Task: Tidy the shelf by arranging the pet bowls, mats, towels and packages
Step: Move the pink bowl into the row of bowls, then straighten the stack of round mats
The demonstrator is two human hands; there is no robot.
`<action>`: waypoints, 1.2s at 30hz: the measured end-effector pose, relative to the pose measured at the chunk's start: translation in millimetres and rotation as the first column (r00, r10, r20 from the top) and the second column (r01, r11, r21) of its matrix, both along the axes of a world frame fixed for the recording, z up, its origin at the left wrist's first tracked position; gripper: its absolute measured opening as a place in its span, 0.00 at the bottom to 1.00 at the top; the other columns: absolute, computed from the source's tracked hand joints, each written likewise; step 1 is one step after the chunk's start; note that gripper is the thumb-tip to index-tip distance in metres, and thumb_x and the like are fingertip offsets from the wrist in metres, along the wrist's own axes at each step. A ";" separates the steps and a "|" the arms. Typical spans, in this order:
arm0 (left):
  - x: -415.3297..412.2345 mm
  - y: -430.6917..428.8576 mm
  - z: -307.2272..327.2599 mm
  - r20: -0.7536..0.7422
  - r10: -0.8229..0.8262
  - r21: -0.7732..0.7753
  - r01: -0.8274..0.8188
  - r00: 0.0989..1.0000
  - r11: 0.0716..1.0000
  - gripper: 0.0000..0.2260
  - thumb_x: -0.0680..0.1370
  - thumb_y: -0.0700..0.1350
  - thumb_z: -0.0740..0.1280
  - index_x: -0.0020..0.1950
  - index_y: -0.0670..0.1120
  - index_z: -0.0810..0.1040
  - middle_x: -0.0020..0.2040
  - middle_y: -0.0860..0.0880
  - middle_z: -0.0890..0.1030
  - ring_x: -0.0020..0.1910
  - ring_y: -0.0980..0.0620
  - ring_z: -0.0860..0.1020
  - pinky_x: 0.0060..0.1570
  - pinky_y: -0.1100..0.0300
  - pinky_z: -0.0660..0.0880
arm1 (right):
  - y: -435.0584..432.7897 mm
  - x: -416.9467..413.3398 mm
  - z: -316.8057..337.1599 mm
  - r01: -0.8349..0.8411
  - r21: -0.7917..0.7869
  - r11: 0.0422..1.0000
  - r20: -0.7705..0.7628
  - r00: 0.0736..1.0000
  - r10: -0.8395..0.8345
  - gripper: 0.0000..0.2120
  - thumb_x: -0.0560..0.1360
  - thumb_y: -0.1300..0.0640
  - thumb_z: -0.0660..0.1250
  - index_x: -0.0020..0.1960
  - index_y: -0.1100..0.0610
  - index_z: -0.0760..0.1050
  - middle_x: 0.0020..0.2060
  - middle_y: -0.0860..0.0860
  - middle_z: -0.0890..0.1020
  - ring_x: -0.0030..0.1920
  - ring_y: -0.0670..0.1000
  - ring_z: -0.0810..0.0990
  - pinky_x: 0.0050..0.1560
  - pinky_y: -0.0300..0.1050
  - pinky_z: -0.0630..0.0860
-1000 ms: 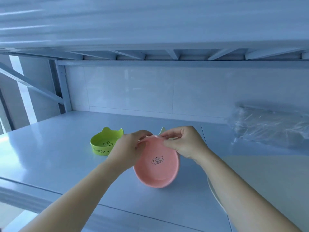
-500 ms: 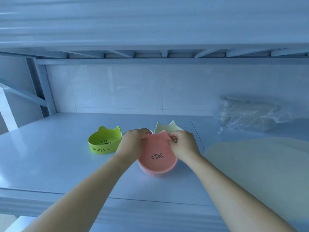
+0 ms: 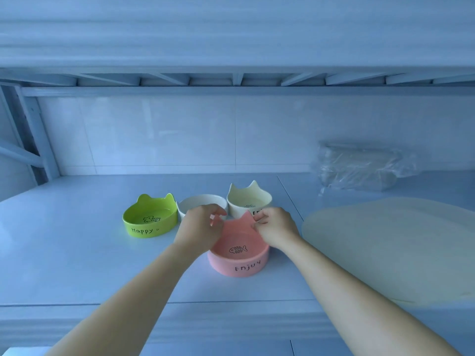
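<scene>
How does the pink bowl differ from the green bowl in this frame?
The pink bowl reads "Enjoy"; the green bowl reads "Happy". The pink bowl's visible ear is pointed; the green bowl's ears are rounded. The left hand and right hand grip the pink bowl's back rim; the green bowl sits untouched, farther left and back. Both stand upright on the shelf with a fishbone drawing inside.

The pink bowl (image 3: 239, 265) is showing "Enjoy" in black hand-drawn letters on its near outer wall, and the green bowl (image 3: 150, 224) is showing "Happy" on its own wall. The cream bowl (image 3: 248, 199) is giving away only "En", with the right hand (image 3: 276, 227) covering the rest, and the small marks inside it are coming out too tiny to read.
</scene>
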State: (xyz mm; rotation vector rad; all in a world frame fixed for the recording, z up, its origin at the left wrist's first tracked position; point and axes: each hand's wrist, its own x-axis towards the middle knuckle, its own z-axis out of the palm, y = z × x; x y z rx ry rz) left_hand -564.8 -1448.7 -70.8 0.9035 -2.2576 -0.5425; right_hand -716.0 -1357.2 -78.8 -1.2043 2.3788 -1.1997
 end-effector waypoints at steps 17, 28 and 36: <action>-58.4 68.9 8.4 0.045 -0.362 -0.202 0.363 0.931 0.909 0.13 0.73 0.41 0.66 0.55 0.55 0.77 0.58 0.55 0.76 0.51 0.53 0.75 0.55 0.55 0.70 | 95.9 -43.1 -16.5 0.118 -0.036 0.992 -0.229 0.966 -0.123 0.08 0.72 0.54 0.67 0.51 0.51 0.79 0.43 0.42 0.79 0.48 0.45 0.77 0.46 0.37 0.71; -145.4 145.2 -12.1 0.195 -0.516 -0.070 0.537 0.834 0.841 0.10 0.74 0.49 0.67 0.54 0.58 0.76 0.58 0.55 0.75 0.57 0.55 0.74 0.55 0.56 0.73 | 202.8 -117.6 -21.1 0.195 0.044 0.980 -0.313 0.934 -0.171 0.13 0.72 0.53 0.69 0.56 0.53 0.79 0.54 0.47 0.82 0.57 0.47 0.77 0.51 0.34 0.66; -226.1 216.9 -20.9 0.242 -0.538 -0.046 0.563 0.808 0.825 0.10 0.75 0.51 0.66 0.56 0.55 0.77 0.57 0.51 0.76 0.57 0.52 0.74 0.59 0.58 0.69 | 272.9 -189.6 -25.3 0.118 0.118 0.986 -0.309 0.948 -0.077 0.13 0.72 0.52 0.69 0.56 0.53 0.78 0.56 0.46 0.81 0.60 0.46 0.76 0.58 0.38 0.69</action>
